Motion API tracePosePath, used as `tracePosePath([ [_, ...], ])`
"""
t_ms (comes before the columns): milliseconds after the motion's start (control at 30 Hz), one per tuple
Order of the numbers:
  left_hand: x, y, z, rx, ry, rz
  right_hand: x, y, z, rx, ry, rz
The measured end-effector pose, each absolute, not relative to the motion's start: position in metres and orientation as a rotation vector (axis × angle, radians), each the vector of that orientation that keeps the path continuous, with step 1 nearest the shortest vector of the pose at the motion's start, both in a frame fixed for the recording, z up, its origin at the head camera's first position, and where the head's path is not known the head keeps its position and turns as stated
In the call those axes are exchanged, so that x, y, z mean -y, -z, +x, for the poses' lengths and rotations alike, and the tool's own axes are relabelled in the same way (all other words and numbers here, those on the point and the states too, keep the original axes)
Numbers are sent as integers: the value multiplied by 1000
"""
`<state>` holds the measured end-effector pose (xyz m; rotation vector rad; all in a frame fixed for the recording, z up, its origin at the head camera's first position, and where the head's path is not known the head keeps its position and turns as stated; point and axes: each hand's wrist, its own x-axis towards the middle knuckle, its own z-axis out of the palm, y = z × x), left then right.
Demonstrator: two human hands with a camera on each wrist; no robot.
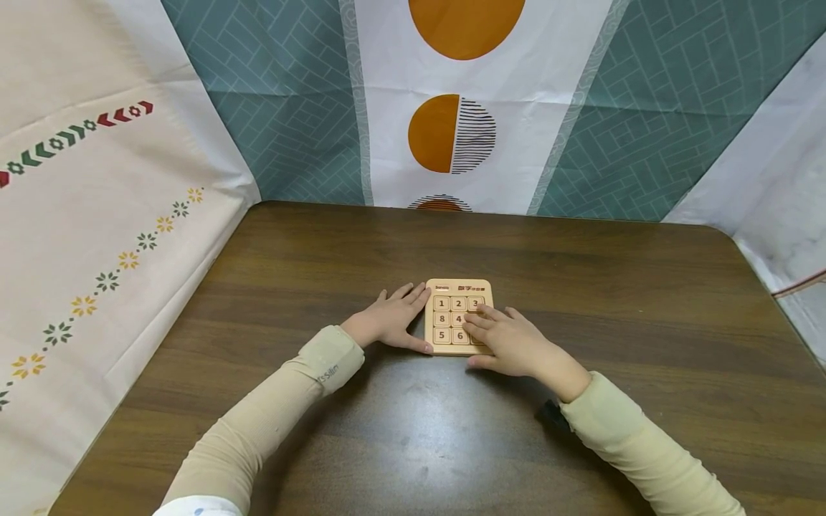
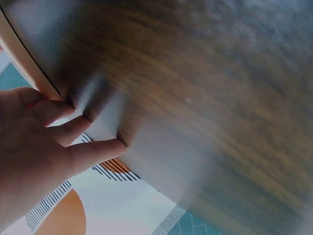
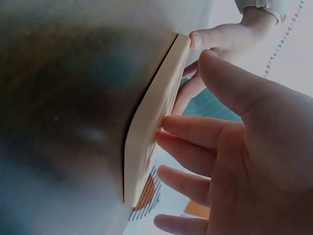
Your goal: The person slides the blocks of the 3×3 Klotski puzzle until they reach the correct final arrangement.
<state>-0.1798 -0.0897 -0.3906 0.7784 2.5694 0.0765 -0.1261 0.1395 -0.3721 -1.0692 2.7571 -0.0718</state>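
Observation:
A light wooden number slide puzzle (image 1: 454, 288) lies flat on the table, its tiles showing 1, 2, 3 along the top row. My left hand (image 1: 393, 319) rests beside its left edge, fingers spread. The left thumb is at the lower left corner and the index fingertip is near the upper left. My right hand (image 1: 513, 344) reaches over from the right, with nearly straight fingers touching the tiles and covering some at the lower right. In the right wrist view, two fingertips of that hand (image 3: 244, 147) meet the face of the puzzle (image 3: 144, 122), and its thumb stands free.
The brown wood-grain table (image 1: 323, 251) extends around the puzzle on all sides. A patterned cloth (image 1: 303, 107) hangs behind its far edge, and a cream embroidered cloth (image 1: 97, 215) is at the left. A small dark object (image 1: 552, 416) shows under the right wrist.

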Motion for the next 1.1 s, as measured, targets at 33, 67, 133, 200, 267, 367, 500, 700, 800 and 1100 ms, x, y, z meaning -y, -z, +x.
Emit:
tracePosePath([
  [33,90,391,-180,-2569,-76,779,-139,372,-126,-2756,66,-1065],
  [67,90,391,-180,-2569,-75,779,-138,371,-125,-2756,61,-1064],
  [133,90,391,-180,-2568,-76,779,-136,371,-124,-2754,57,-1078],
  [200,91,391,-180,-2567,-80,782,-133,371,-122,-2744,73,-1106],
  [267,91,391,-180,-2569,-82,787,-129,371,-120,-2720,93,-1157],
  [367,91,391,-180,-2571,-80,794,-124,371,-117,-2671,126,-1226],
  [500,91,391,-180,-2575,-74,792,-120,371,-113,-2623,132,-1259],
  [700,91,391,-180,-2577,-68,788,-119,372,-113,-2610,140,-1251],
  [800,90,391,-180,-2577,-70,785,-120,373,-113,-2611,146,-1260],
  [1100,90,391,-180,-2576,-75,780,-123,374,-114,-2615,165,-1277],
])
